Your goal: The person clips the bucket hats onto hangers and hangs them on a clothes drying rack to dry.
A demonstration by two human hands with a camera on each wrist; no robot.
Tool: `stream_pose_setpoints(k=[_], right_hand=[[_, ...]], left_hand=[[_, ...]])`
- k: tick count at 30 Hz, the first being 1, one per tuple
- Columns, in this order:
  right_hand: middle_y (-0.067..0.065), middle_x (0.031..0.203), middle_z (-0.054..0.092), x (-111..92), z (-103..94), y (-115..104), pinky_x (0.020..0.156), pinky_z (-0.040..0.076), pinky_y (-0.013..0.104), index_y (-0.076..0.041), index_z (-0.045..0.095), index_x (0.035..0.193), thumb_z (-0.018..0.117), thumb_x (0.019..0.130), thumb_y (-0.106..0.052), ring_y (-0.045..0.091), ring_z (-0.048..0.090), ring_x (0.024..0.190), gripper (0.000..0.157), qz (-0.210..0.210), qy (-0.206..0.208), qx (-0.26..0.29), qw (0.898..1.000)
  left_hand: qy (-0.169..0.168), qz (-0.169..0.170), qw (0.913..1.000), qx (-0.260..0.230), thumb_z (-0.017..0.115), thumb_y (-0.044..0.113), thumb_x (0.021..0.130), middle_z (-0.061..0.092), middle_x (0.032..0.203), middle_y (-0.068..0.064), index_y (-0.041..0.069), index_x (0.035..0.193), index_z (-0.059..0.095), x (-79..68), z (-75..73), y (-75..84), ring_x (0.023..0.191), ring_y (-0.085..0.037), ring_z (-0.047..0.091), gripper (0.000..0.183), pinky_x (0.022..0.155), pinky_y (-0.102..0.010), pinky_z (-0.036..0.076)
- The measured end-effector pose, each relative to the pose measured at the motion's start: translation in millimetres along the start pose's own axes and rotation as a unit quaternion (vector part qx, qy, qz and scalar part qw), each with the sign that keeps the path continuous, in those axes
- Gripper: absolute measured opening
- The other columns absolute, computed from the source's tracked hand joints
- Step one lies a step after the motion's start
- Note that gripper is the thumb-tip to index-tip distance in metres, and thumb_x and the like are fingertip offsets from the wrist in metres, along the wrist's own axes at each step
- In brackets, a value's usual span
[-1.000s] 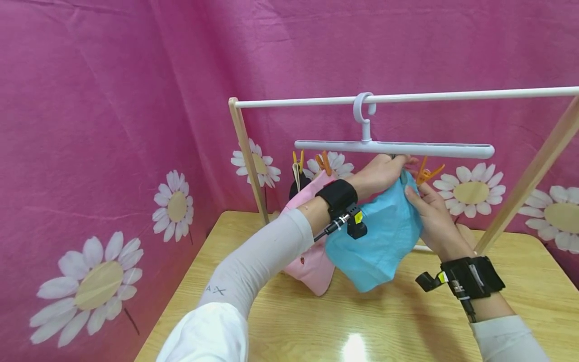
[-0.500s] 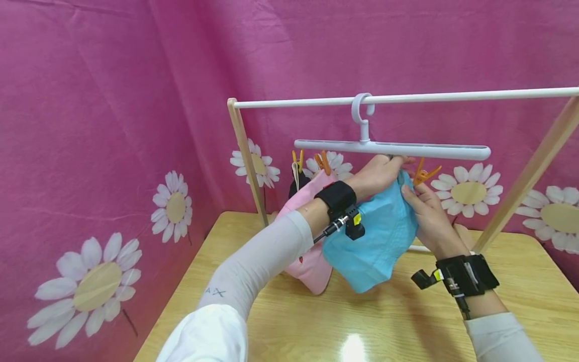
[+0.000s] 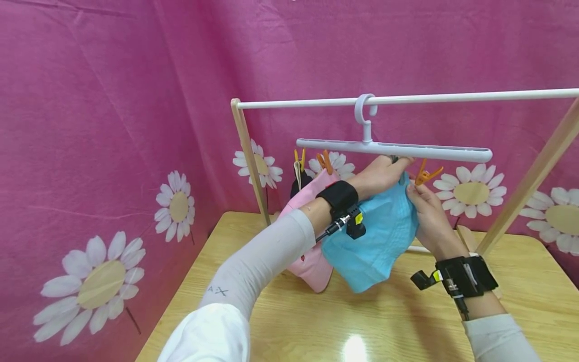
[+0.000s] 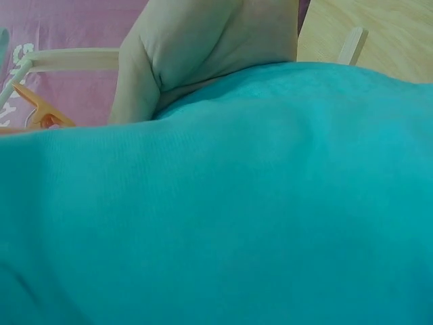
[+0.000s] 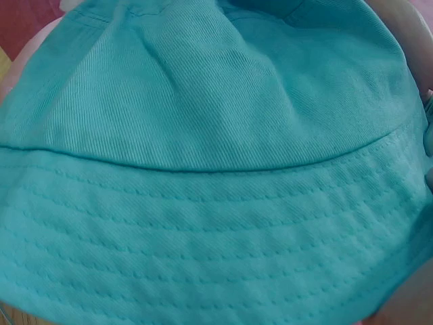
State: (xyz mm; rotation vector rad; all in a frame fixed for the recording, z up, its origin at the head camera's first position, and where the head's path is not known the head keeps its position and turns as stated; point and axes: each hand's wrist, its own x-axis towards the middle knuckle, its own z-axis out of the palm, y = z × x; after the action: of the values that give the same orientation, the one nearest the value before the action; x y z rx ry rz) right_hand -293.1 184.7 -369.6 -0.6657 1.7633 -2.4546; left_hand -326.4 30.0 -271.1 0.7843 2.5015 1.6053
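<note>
A light blue bucket hat (image 3: 377, 236) hangs below the right part of the grey hanger (image 3: 425, 151), its stitched brim (image 5: 203, 237) filling the lower right wrist view. Just under the hanger bar, my left hand (image 3: 377, 175) pinches a dark green clothespin (image 3: 394, 159), partly hidden by the fingers, at the hat's upper edge. My right hand (image 3: 429, 213) holds the brim at its right side, thumb on the near face and fingers behind. Blue cloth covers most of the left wrist view, with the right hand beyond it.
A pink cap (image 3: 312, 266) and a dark item (image 3: 296, 186) hang to the left by orange (image 3: 326, 162) and yellow clothespins (image 3: 300, 160). Another orange clothespin (image 3: 425, 173) dangles beside my right hand. A white rail (image 3: 475, 96) on wooden legs (image 3: 251, 156) carries the hanger above the wooden table (image 3: 289, 322).
My right hand has shifted slightly left along with the hat. The left hand keeps its place under the hanger, its grip much the same.
</note>
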Motion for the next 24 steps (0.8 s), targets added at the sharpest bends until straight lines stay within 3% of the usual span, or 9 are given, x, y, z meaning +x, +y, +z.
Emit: stream_pose_setpoints(k=[5,12,20,24], right_hand=[[0.000,0.097,0.061,1.5,-1.6,-0.5,0.078,0.055,0.023,-0.009,0.043,0.134,0.040,0.106,-0.032,0.011,0.067,0.085,0.036,0.005,-0.002,0.005,1.000],[0.000,0.100,0.059,-1.5,-3.5,-0.4,0.080,0.055,0.023,-0.011,0.040,0.139,0.040,0.106,-0.033,0.011,0.067,0.087,0.040,0.012,0.008,0.003,1.000],[0.000,0.102,0.056,-2.1,-8.7,-0.3,0.078,0.055,0.022,-0.011,0.054,0.122,0.046,0.103,-0.033,0.011,0.064,0.087,0.030,0.006,0.046,-0.015,0.999],[-0.001,0.098,0.058,-1.9,-11.8,0.7,0.076,0.055,0.022,-0.010,0.056,0.118,0.046,0.104,-0.033,0.012,0.063,0.086,0.029,0.011,0.044,-0.008,0.999]], left_hand=[[-0.009,0.018,0.9996,-0.021,0.051,0.027,0.103,0.053,0.108,0.002,0.017,0.125,0.057,1.7,1.2,-1.7,0.100,-0.007,0.052,0.025,0.084,-0.020,0.043],[-0.020,0.018,0.9987,-0.043,0.054,0.028,0.102,0.054,0.112,0.003,0.020,0.131,0.057,0.2,6.6,-1.9,0.102,-0.007,0.053,0.030,0.085,-0.023,0.045],[-0.029,0.024,0.9981,-0.048,0.053,0.028,0.102,0.054,0.123,0.009,0.024,0.141,0.053,-5.2,9.3,7.2,0.107,-0.002,0.048,0.038,0.094,-0.025,0.044],[-0.029,0.023,0.9980,-0.052,0.053,0.029,0.103,0.053,0.122,0.009,0.025,0.141,0.052,-6.9,9.7,9.8,0.107,-0.002,0.048,0.039,0.095,-0.025,0.043]])
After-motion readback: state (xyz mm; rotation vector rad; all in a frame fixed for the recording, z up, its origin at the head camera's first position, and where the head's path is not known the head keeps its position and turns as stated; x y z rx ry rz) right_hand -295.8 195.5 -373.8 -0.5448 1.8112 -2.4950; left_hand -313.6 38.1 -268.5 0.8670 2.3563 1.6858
